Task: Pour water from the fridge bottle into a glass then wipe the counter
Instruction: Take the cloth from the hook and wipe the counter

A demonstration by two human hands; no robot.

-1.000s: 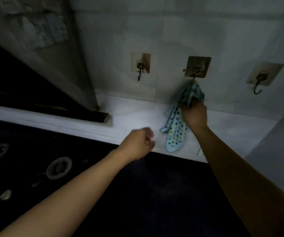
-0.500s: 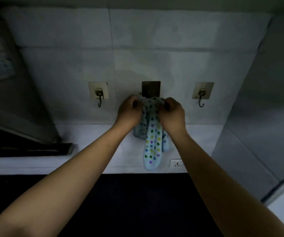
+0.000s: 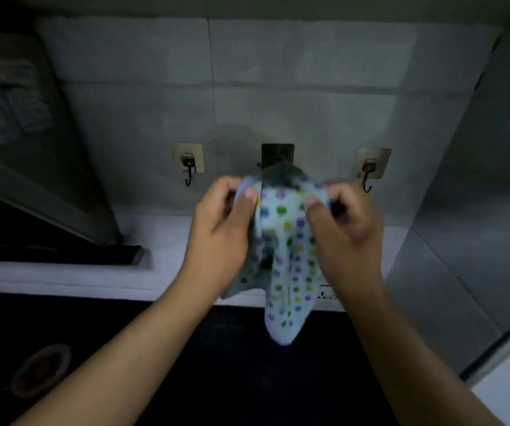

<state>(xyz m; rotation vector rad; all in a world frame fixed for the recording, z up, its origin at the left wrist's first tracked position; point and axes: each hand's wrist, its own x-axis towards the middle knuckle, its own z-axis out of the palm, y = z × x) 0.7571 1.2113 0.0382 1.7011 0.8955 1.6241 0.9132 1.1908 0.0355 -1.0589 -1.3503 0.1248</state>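
A pale blue cloth with coloured dots (image 3: pixel 286 272) hangs down between my two hands, in front of the middle wall hook (image 3: pixel 277 155). My left hand (image 3: pixel 223 229) pinches its upper left edge and my right hand (image 3: pixel 344 229) pinches its upper right edge, spreading the top. The cloth's top is blurred, so I cannot tell whether it still touches the hook. No bottle or glass is in view.
Two more stick-on hooks (image 3: pixel 188 167) (image 3: pixel 369 170) flank the middle one on the tiled wall. A white ledge (image 3: pixel 63 278) runs below, with a wall socket (image 3: pixel 325 295). The dark cooktop (image 3: pixel 232 364) has a burner (image 3: pixel 41 370) at left. A range hood (image 3: pixel 32 155) slants at upper left.
My left hand came up from the counter to join the right on the cloth. Both hands then pulled the cloth's top apart and toward me, lower than the hook.
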